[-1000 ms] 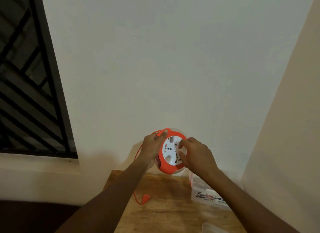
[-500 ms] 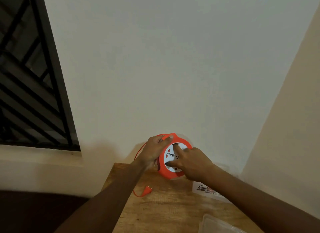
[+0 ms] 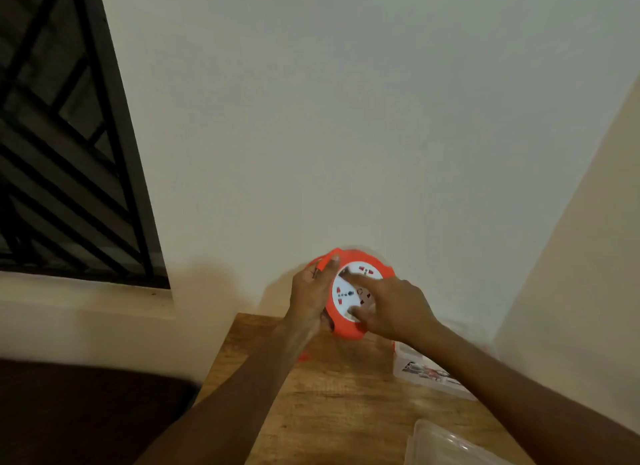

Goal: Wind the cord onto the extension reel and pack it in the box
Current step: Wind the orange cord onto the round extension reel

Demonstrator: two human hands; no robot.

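Observation:
The orange extension reel with a white socket face is held upright above the far end of the wooden table. My left hand grips its left rim and handle. My right hand lies on the white face, index finger stretched across it and thumb at the lower edge. A small orange bit of the plug shows beside my left forearm; the cord is mostly hidden. The clear plastic box with a printed label sits on the table at the right, partly behind my right forearm.
A clear plastic lid lies at the table's near right edge. White walls meet in a corner at the right. A barred window is at the left, with a dark surface below it.
The view has tilted down and nearer to the reel. My right hand's fingers have shifted round the white face. The orange plug and loose cord loop seen at the left are now mostly hidden.

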